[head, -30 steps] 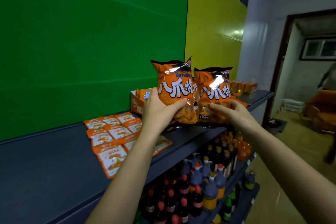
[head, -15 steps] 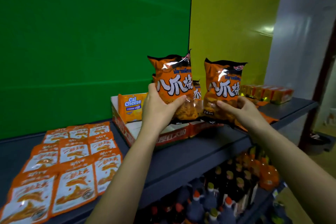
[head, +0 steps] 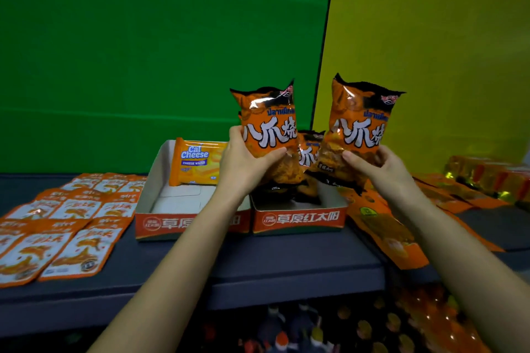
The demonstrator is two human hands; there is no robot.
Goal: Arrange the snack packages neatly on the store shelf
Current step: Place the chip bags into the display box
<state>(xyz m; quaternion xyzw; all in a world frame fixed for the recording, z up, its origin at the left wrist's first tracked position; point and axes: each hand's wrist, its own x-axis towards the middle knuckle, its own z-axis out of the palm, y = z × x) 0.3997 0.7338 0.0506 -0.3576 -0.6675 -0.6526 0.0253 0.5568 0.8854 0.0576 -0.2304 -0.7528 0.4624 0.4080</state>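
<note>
Hands: we are gripping one orange snack bag in our left hand (head: 243, 162), another in our right hand (head: 381, 169), both upright above the right tray (head: 299, 219).
Right tray: holding a third bag (head: 308, 152).
Left tray (head: 186, 222): holding one Cal Cheese pack (head: 198, 162).

A big green wall (head: 143, 51) fills the back on the left. Next to it is a yellow wall (head: 430, 37), and a dark line runs where they meet. Soft light shines on both (the green one shows pale streaks). Below them it is dim.
</note>
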